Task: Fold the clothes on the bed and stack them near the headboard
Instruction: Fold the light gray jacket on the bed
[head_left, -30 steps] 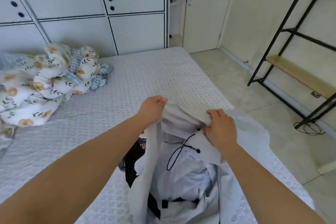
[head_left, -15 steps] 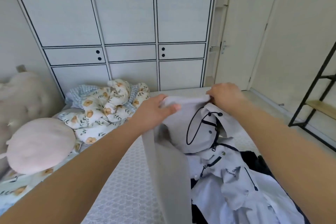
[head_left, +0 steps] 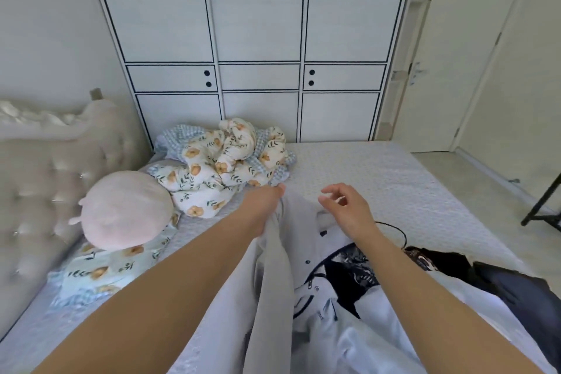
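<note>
The left hand (head_left: 263,206) grips the top edge of a light grey garment (head_left: 273,267), fingers curled round the cloth with the knuckles toward the wardrobe; its forearm runs in from 7 o'clock, straight and nearly level over the mattress. The grey cloth hangs from that grip and trails back toward 6 o'clock in a long folded band.

At 3 o'clock from it, just apart, the right hand (head_left: 346,206) hovers with nothing in it: fingers loosely bent, thumb and forefinger spread, palm turned left and down above the garment's upper edge. Its forearm comes in from 5 o'clock.

Under the right wrist lies a heap of clothes (head_left: 349,288) on the bed (head_left: 379,179): a pale shirt with dark piping and small dark buttons, a thin black cord looping out at 2 o'clock, and darker pieces (head_left: 501,288) toward 4 o'clock.

At 11 o'clock from the left hand a crumpled flowered quilt (head_left: 224,167) sits against the wardrobe (head_left: 258,39). At 9 o'clock a round pink cushion (head_left: 124,209) rests on a flowered pillow (head_left: 100,270), beside the tufted headboard (head_left: 45,167). A door (head_left: 455,70) stands at 2 o'clock, and a black frame leg (head_left: 543,206) shows at the right edge.
</note>
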